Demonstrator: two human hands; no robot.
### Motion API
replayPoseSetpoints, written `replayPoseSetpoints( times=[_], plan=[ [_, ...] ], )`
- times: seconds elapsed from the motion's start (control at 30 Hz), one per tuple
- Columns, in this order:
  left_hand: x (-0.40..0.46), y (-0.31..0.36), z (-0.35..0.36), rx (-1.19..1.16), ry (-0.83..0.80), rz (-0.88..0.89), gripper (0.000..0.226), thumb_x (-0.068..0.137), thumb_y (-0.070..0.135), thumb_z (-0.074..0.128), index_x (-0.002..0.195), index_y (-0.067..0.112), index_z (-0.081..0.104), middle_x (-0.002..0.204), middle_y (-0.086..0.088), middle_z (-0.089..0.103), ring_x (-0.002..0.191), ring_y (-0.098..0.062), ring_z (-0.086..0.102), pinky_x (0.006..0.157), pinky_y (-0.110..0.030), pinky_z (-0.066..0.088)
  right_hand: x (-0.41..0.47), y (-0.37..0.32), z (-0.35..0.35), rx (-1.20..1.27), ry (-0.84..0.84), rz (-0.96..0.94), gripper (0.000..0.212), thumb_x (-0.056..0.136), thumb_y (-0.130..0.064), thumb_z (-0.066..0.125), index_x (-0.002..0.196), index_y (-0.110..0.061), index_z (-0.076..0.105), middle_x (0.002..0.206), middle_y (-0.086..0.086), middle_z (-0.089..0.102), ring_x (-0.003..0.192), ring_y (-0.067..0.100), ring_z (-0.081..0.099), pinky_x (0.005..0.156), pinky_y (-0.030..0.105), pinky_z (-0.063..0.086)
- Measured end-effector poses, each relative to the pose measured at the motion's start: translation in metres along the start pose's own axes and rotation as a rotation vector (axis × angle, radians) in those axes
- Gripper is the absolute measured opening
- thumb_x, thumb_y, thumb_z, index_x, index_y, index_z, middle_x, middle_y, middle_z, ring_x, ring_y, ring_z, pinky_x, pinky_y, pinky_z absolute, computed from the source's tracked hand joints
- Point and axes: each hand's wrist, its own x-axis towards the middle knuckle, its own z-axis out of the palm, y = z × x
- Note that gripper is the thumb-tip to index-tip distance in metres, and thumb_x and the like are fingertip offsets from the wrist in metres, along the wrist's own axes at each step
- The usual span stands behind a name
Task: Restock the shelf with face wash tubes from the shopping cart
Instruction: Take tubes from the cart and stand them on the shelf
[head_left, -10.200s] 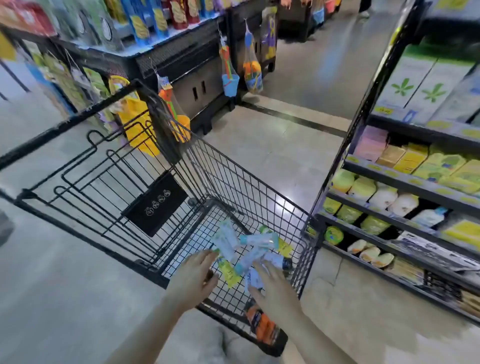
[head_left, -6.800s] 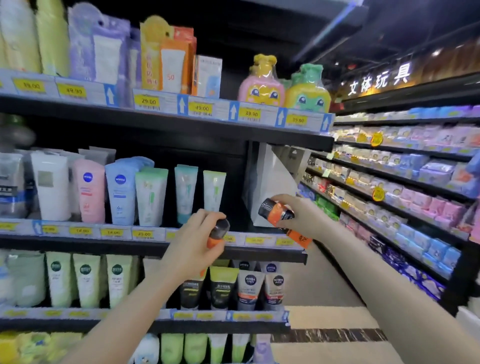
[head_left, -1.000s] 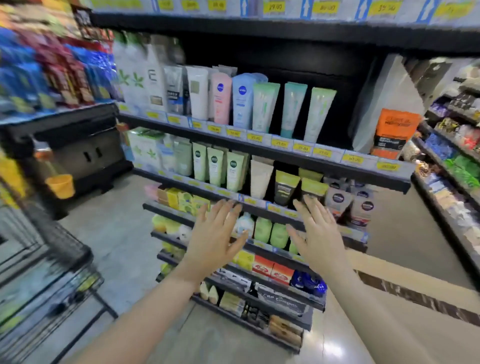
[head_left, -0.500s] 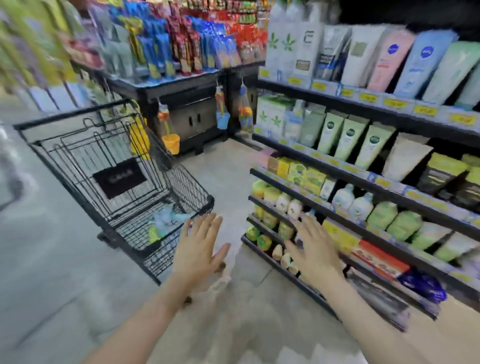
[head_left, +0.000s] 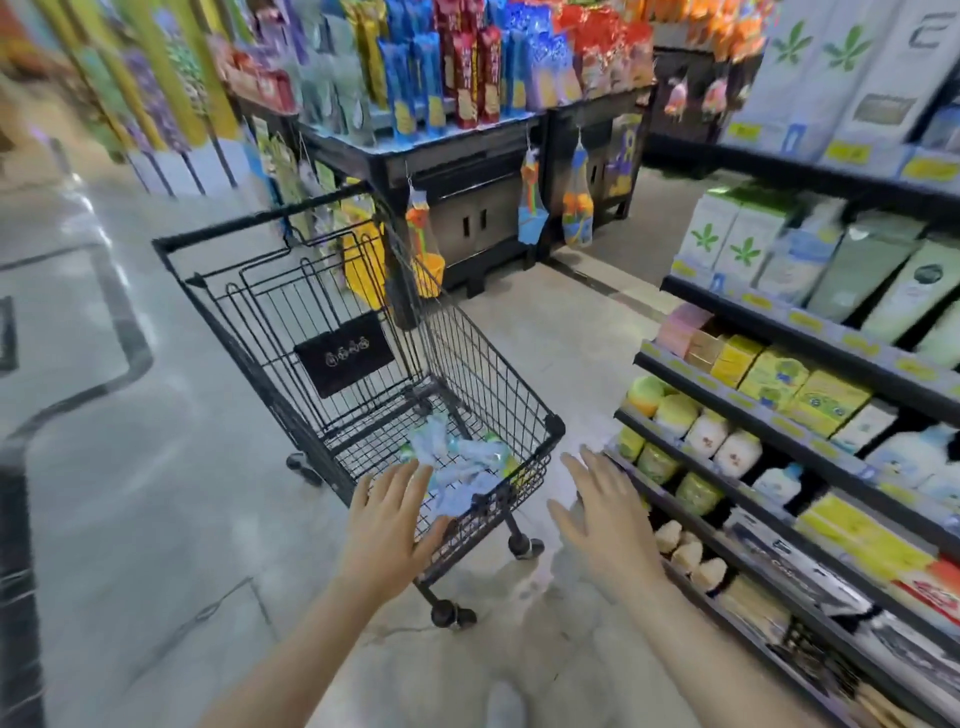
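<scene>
Both hands are seen stretched forward with the fingers straight and spread, and nothing is held in either. The left hand (head_left: 387, 525) is placed over the near corner of the black wire shopping cart (head_left: 488, 374); whether its fingers touch the rim cannot be told. The right hand (head_left: 605, 512) is held to the right of the cart, apart from it, above the pale floor (head_left: 156, 519) and just before the lower boards of the shelf (head_left: 779, 436). The face wash tubes (head_left: 454, 462) are found in the cart: a loose heap of pale blue and green tubes is spread on the basket's wire bottom near its front end, just beyond the left fingertips, though the heap is blurred and no count can be given. A black placard (head_left: 343, 353) is hung on the folded child seat at the cart's back. The shelf on the right is filled with green-capped tubes, yellow boxes and rounded bottles behind yellow price tags. A dark display stand (head_left: 467, 171) loaded with bright packets is seen beyond the cart.
</scene>
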Motion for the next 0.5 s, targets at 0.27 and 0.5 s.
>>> replayPoseSetpoints(
  times=[0.27, 0.5],
  plan=[
    [0.099, -0.073, 0.025, 0.065, -0.078, -0.068, 0.061, 0.091, 0.058, 0.028, 0.135, 0.02, 0.044, 0.137, -0.001, 0.049, 0.126, -0.022, 0.045, 0.109, -0.048, 0.03, 0.125, -0.02, 0.054, 0.097, -0.068, -0.022, 0.073, 0.087, -0.066, 0.017, 0.147, -0.024, 0.024, 0.157, -0.001, 0.017, 0.145, 0.02, 0.013, 0.116, 0.034, 0.009],
    [0.174, -0.122, 0.061, 0.088, -0.216, -0.018, 0.058, 0.09, 0.057, 0.027, 0.135, 0.022, 0.039, 0.135, -0.001, 0.05, 0.124, -0.022, 0.048, 0.106, -0.05, 0.035, 0.211, -0.037, 0.115, 0.092, -0.16, 0.033, 0.087, 0.081, -0.072, 0.001, 0.147, -0.021, 0.024, 0.154, 0.005, 0.025, 0.142, 0.023, 0.022, 0.116, 0.038, 0.018]
  ],
)
